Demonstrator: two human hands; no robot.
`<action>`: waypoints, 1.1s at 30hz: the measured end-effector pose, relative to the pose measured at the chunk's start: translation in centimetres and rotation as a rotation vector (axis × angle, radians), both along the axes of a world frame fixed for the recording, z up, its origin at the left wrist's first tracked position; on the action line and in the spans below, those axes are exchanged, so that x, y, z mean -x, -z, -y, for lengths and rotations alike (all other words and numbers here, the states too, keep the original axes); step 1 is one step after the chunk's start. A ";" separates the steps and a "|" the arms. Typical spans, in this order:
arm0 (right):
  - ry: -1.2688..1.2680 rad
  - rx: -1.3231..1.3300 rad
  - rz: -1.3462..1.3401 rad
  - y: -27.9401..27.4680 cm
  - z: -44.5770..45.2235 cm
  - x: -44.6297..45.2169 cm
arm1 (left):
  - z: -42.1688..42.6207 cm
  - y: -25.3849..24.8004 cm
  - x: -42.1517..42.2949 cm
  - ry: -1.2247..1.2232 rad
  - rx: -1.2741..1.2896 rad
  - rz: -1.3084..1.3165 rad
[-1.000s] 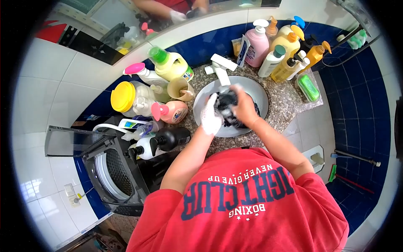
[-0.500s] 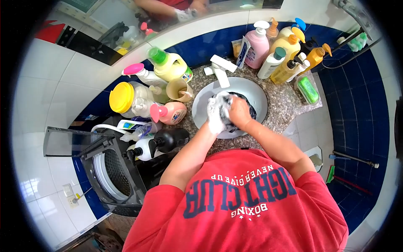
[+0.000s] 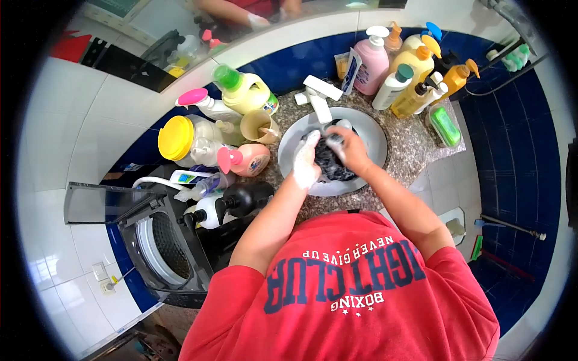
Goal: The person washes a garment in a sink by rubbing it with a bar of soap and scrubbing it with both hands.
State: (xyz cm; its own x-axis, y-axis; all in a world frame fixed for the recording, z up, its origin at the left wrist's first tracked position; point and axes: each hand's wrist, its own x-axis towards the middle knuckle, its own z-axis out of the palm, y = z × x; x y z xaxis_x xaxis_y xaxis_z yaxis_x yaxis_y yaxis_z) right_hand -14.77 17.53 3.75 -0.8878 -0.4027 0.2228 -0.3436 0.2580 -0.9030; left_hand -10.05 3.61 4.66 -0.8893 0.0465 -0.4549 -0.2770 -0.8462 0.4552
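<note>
Now | left hand [image 3: 306,160], right hand [image 3: 352,151] touching dark cloth [image 3: 337,169] (can't tell closure) | I'm expecting slippery softness, favouring folds by basin's near rim [image 3: 333,189]

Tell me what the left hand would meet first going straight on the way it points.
From beside the dark cloth, the left hand would probably meet the white faucet spout first; depth is unclear, so it might pass underneath, over the basin.

Lighting: bright, fairly even. Glare: pale, window-like patches on white wall tiles [image 3: 57,259], left. Shadow: lower left corner, dim. Blur: right hand [image 3: 350,150], fingers smeared. Sharpness: bottles [image 3: 371,67] clear; mirror [image 3: 171,27] reflections soft. Distortion: strong fisheye, blue tiles [image 3: 506,162] bowed, corners black.
</note>
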 end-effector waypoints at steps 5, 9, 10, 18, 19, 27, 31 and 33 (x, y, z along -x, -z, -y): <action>-0.081 -0.197 -0.124 -4.0 3.2 -5.4 | 0.4 3.1 0.4 0.191 -0.459 -0.050; 0.154 -0.448 0.099 0.3 2.2 -1.4 | -2.1 0.7 0.0 0.062 0.107 0.014; 0.235 -0.428 0.161 -0.1 2.1 -0.1 | -2.1 -1.0 -0.3 0.197 0.400 0.016; 0.026 -0.514 -0.092 -1.2 2.7 -2.7 | -1.3 1.7 0.9 0.386 1.077 -0.309; 0.061 -0.477 -0.132 0.0 2.3 -2.5 | -1.3 1.9 0.6 0.270 0.541 -0.174; 0.078 -0.303 0.153 2.7 -2.7 4.9 | 1.2 -1.0 0.7 0.538 0.722 -0.191; -0.167 -0.041 0.410 -1.6 -0.6 3.8 | -0.2 -3.9 0.9 0.899 1.477 -0.208; -0.268 0.163 0.559 -0.5 -0.9 4.1 | -0.2 1.5 0.8 0.710 1.488 -0.420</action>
